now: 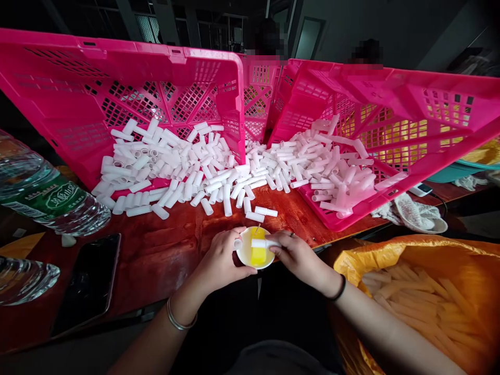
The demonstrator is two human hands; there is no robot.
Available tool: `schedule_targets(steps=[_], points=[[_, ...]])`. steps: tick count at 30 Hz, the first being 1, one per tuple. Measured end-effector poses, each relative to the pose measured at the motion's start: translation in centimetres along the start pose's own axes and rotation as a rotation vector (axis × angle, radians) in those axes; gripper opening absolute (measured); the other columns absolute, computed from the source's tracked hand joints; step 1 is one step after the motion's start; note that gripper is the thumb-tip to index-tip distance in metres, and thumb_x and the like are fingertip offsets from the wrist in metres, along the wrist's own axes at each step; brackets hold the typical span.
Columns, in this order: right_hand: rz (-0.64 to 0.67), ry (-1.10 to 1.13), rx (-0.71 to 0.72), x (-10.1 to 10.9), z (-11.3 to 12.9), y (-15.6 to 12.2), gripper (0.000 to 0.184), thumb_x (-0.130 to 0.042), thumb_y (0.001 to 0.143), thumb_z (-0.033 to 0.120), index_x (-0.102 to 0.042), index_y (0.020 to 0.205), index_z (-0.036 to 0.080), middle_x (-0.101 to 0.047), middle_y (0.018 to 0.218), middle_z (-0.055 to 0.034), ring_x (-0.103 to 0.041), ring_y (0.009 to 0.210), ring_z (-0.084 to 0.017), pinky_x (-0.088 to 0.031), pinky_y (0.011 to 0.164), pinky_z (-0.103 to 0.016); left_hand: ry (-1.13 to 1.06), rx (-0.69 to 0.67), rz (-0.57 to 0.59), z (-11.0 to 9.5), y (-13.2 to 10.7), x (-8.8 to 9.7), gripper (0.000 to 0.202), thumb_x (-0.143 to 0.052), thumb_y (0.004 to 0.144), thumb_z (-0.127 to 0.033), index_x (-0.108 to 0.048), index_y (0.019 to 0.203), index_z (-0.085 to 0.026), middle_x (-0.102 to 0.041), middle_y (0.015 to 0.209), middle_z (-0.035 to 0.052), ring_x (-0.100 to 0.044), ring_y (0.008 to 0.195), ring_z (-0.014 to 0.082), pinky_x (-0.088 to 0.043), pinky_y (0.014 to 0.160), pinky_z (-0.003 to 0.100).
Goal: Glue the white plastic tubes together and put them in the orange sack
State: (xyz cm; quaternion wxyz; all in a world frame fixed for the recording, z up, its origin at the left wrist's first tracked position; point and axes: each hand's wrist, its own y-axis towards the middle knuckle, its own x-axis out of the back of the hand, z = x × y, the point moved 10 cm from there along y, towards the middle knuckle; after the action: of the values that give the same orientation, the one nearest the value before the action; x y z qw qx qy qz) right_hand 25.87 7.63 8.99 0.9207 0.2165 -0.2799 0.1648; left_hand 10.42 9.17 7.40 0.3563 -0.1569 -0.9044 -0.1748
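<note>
Head view, single frame. The left hand [221,260] is curled around a small white bowl [247,254], thumb on the near rim and fingers wrapped about the far side, holding it at the front edge of the red-brown table [164,250]. The bowl contains a yellow block [258,255]; whether this is sponge or some other material cannot be told at this size. The right hand [297,255] pinches a white tube [261,243] between thumb and fingertips, the other fingers folded in. The tube lies roughly level across the bowl's mouth, directly over the yellow block. A metal bangle [177,320] sits on the left wrist and a black band [339,291] on the right. Beyond the hands, two pink crates are tipped on their sides with their open faces towards the camera: the left crate [117,99] and the right crate [390,104]. A heap of loose white tubes [187,166] spills from both onto the table, the nearest pieces lying just beyond the bowl. At the left, a clear water bottle [50,192] lies on its side; a dark phone [91,281] rests flat near it. At the lower right, an orange bag [429,250] stands open beside the right forearm, with long pale tubes [422,297] inside. A white cloth [414,213] lies beside the right crate.
</note>
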Motion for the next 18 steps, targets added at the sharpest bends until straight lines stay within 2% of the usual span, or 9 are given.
schedule_targets(steps=[2, 4, 5, 9, 11, 14, 15, 16, 18], points=[[-0.006, -0.133, 0.123, -0.2, 1.3, -0.3, 0.026, -0.049, 0.095, 0.020, -0.062, 0.117, 0.021, -0.061, 0.111, -0.0123, -0.061, 0.104, -0.024, -0.054, 0.090, -0.041, 0.000, 0.003, 0.006, -0.1, 0.0, 0.0, 0.082, -0.088, 0.054, -0.028, -0.045, 0.125, -0.026, -0.056, 0.130, 0.0096, -0.055, 0.114, 0.0307, -0.044, 0.101, 0.050], [-0.023, -0.145, 0.206, -0.3, 2.2, -0.6, 0.024, -0.049, 0.094, 0.017, -0.063, 0.114, 0.021, -0.060, 0.110, -0.0123, -0.060, 0.106, -0.024, -0.054, 0.089, -0.041, 0.000, -0.001, 0.006, -0.1, 0.1, 0.1, 0.081, -0.087, 0.055, -0.029, -0.045, 0.124, -0.025, -0.056, 0.131, 0.0099, -0.054, 0.115, 0.0312, -0.044, 0.101, 0.051], [-0.036, -0.099, 0.194, -0.3, 2.1, -0.6, 0.024, -0.049, 0.094, 0.018, -0.062, 0.114, 0.021, -0.060, 0.109, -0.0118, -0.060, 0.104, -0.023, -0.054, 0.088, -0.040, -0.001, -0.002, 0.006, -0.1, 0.1, 0.1, 0.081, -0.087, 0.055, -0.029, -0.045, 0.124, -0.026, -0.056, 0.132, 0.0099, -0.054, 0.116, 0.0315, -0.044, 0.101, 0.051], [-0.105, 0.092, -0.014, 0.3, 0.3, -0.4, 0.021, -0.052, 0.095, 0.025, -0.058, 0.115, 0.021, -0.066, 0.100, -0.0091, -0.066, 0.091, -0.020, -0.058, 0.080, -0.036, 0.000, -0.004, 0.019, 0.1, 0.0, -0.1, 0.081, -0.087, 0.056, -0.029, -0.044, 0.124, -0.026, -0.054, 0.134, 0.0102, -0.052, 0.119, 0.0315, -0.044, 0.100, 0.050], [-0.101, 0.023, 0.013, 0.3, 0.8, -0.5, 0.017, -0.052, 0.095, 0.023, -0.062, 0.108, 0.021, -0.066, 0.100, -0.0095, -0.065, 0.092, -0.020, -0.057, 0.081, -0.036, 0.005, -0.004, 0.020, 0.2, -0.1, -0.1, 0.082, -0.087, 0.056, -0.030, -0.043, 0.125, -0.025, -0.055, 0.132, 0.0103, -0.053, 0.117, 0.0310, -0.045, 0.100, 0.050], [-0.058, -0.098, 0.179, 0.0, 2.6, -0.6, 0.015, -0.053, 0.092, 0.017, -0.066, 0.098, 0.021, -0.061, 0.104, -0.0110, -0.061, 0.099, -0.022, -0.054, 0.085, -0.038, 0.016, -0.012, 0.014, 0.1, -0.1, -0.1, 0.082, -0.088, 0.056, -0.032, -0.044, 0.125, -0.025, -0.056, 0.131, 0.0101, -0.055, 0.115, 0.0308, -0.045, 0.100, 0.050], [-0.056, -0.091, 0.192, -0.1, 2.7, -0.6, 0.014, -0.053, 0.092, 0.016, -0.065, 0.097, 0.021, -0.060, 0.104, -0.0108, -0.060, 0.099, -0.022, -0.054, 0.085, -0.038, 0.020, -0.017, 0.012, 0.0, -0.1, 0.0, 0.082, -0.088, 0.056, -0.033, -0.044, 0.125, -0.025, -0.056, 0.131, 0.0099, -0.054, 0.116, 0.0311, -0.045, 0.100, 0.050], [-0.062, -0.051, 0.165, 0.0, 2.4, -0.6, 0.013, -0.054, 0.091, 0.017, -0.064, 0.098, 0.022, -0.060, 0.103, -0.0102, -0.060, 0.099, -0.021, -0.054, 0.085, -0.038, 0.024, -0.021, 0.010, 0.0, 0.0, 0.0, 0.081, -0.088, 0.056, -0.033, -0.044, 0.124, -0.025, -0.056, 0.131, 0.0098, -0.054, 0.117, 0.0314, -0.045, 0.100, 0.051], [-0.069, 0.108, 0.016, -0.1, 0.8, -0.4, 0.016, -0.055, 0.092, 0.022, -0.059, 0.107, 0.022, -0.061, 0.100, -0.0084, -0.063, 0.092, -0.020, -0.056, 0.080, -0.036, 0.034, -0.030, 0.004, 0.0, 0.0, 0.0, 0.080, -0.088, 0.056, -0.033, -0.045, 0.123, -0.026, -0.056, 0.132, 0.0095, -0.054, 0.117, 0.0316, -0.045, 0.100, 0.051]])
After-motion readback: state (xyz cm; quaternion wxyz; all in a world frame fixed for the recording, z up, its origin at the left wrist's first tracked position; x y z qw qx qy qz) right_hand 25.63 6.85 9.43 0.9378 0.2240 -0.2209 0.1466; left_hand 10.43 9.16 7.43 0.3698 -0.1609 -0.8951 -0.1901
